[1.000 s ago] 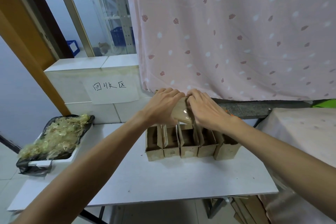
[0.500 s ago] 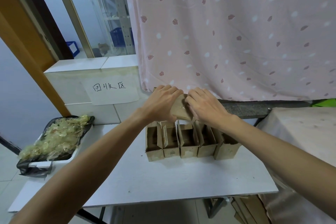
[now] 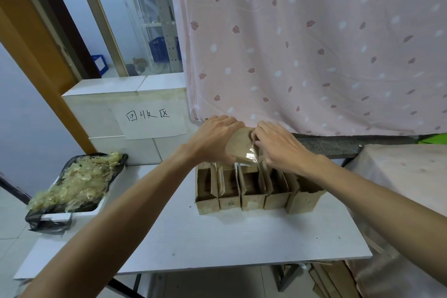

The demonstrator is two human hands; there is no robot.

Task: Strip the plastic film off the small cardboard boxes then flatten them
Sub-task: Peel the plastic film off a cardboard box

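Note:
A small brown cardboard box point(image 3: 240, 145) is held in the air above the back of the table. My left hand point(image 3: 214, 139) grips its left side, fingers curled over the top. My right hand point(image 3: 278, 145) is at its right edge, fingertips pinching clear plastic film point(image 3: 251, 156) that wrinkles and shines along the box's lower right corner. Below the hands a row of several open cardboard boxes point(image 3: 254, 191) stands side by side on the white table point(image 3: 217, 244).
A black-lined white bin point(image 3: 72, 191) heaped with crumpled yellowish film sits at the table's left end. A white block with a handwritten paper sign point(image 3: 152, 121) stands behind. A pink patterned curtain point(image 3: 314, 43) hangs at the back. Flat cardboard point(image 3: 324, 278) lies under the table.
The held box has tilted a little, and a strip of film now stands loose at its lower right corner under my right fingers. Both hands stayed at the same spot above the row.

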